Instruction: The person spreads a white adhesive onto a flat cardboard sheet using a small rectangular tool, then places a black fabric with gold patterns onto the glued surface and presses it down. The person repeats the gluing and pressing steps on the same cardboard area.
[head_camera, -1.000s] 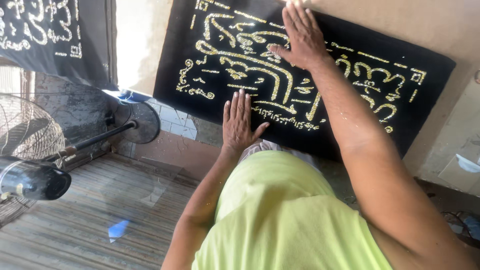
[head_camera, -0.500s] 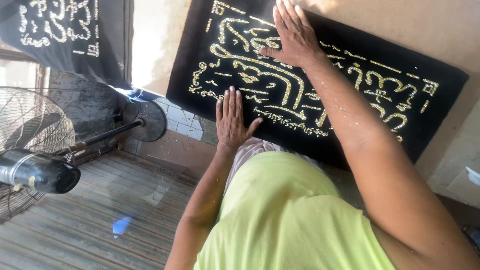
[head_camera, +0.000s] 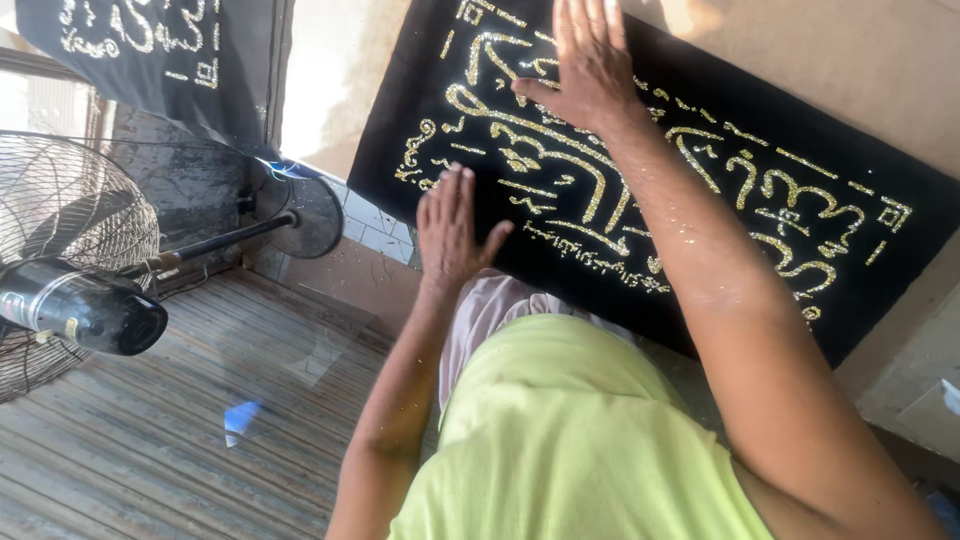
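A black cloth (head_camera: 720, 120) with gold glitter lettering lies flat in front of me. My left hand (head_camera: 452, 232) rests palm down on its near edge, fingers together and flat. My right hand (head_camera: 590, 62) presses flat on the cloth farther out, over the gold strokes, and gold glitter specks cling to my right forearm. Neither hand holds anything. My yellow-green shirt fills the bottom of the view.
A pedestal fan lies at the left, its wire cage (head_camera: 60, 230) and dark motor (head_camera: 85, 310) by a round base (head_camera: 305, 215). A second black glitter cloth (head_camera: 170, 60) hangs at top left. Wooden planks (head_camera: 200, 440) run below.
The view has shifted, so the cloth and both hands sit higher in frame. My right hand has slid a little farther out across the lettering; the left stays flat at the near edge.
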